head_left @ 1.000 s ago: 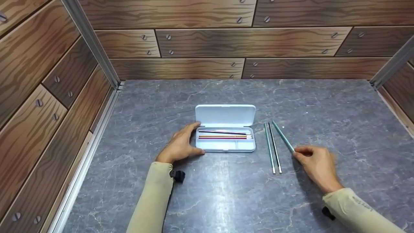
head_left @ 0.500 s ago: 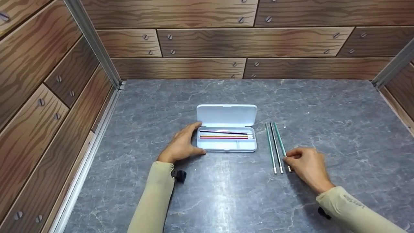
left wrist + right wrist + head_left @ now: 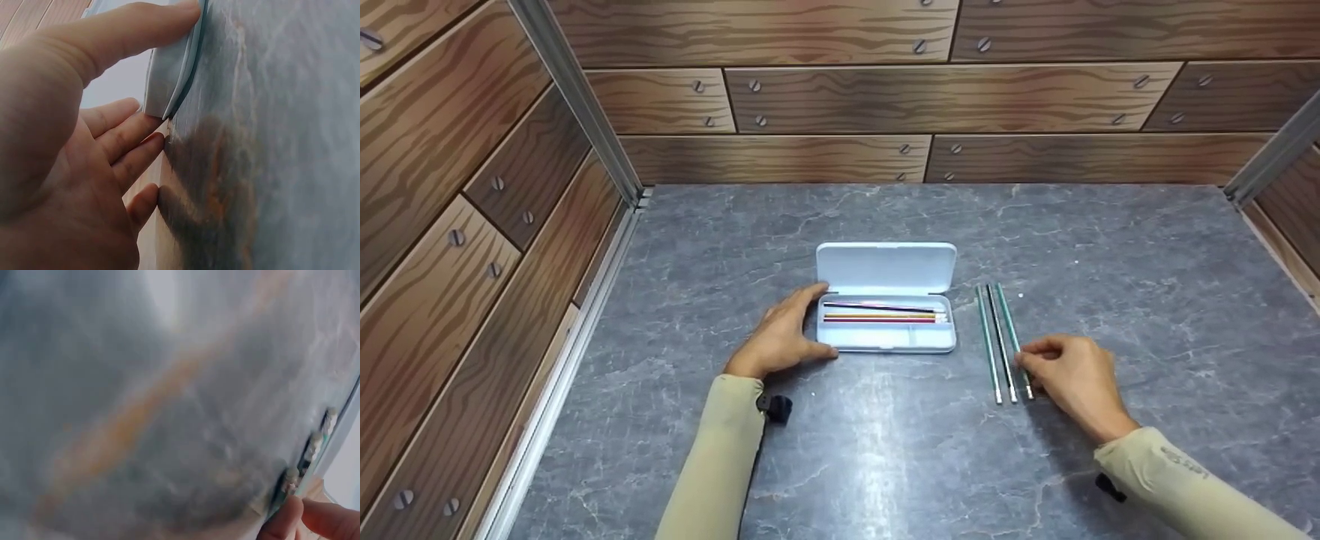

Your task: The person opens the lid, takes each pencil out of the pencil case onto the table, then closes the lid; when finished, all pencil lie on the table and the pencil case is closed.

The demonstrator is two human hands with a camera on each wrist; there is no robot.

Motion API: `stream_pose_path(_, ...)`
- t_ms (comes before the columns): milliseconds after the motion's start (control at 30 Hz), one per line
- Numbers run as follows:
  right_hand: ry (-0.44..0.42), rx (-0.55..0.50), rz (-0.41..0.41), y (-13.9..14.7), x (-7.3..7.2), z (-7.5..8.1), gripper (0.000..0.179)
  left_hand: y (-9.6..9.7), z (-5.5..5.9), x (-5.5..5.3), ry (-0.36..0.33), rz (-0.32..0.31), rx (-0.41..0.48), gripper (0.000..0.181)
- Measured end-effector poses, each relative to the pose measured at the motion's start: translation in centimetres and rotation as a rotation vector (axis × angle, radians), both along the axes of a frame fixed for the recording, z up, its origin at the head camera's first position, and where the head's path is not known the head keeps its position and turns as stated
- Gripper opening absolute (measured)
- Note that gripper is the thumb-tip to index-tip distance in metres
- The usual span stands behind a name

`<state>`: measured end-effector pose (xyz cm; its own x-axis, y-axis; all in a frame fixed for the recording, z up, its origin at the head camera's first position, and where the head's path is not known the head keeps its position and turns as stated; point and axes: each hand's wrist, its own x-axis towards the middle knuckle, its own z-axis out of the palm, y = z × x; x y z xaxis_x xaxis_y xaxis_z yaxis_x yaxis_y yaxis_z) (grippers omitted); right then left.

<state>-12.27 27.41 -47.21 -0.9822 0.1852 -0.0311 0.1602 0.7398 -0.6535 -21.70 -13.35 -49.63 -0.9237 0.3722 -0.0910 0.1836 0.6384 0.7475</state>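
Note:
A pale blue pencil case lies with its lid raised, and several pencils rest in its back compartment. My left hand holds the case's left end, thumb at the front edge and fingers towards the hinge. In the left wrist view the thumb presses the case's edge. Right of the case, three pencils lie side by side: a green one, a dark one and another green one. My right hand pinches that last green pencil near its eraser end.
The grey marbled tabletop surrounds the case and pencils. Wood-patterned panels rise at the back and sides, with metal framing at the left corner.
My right hand has moved left with the green pencil, bringing it from a slant to lie beside the other two. The left hand stays on the pencil case.

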Motion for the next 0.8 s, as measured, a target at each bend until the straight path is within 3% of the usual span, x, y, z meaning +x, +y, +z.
stream_pose_path(233, 0.143, 0.082, 0.060, -1.0, -1.9, 1.3, 0.024, -0.4, 0.1, 0.1, 0.001, -0.015, -0.008, 0.109)
stream_pose_path(800, 0.275, 0.025, 0.335, -5.7, -7.7, 1.5, 0.016, -0.2, 0.3, -0.1, 0.003, -0.003, -0.021, 0.109)
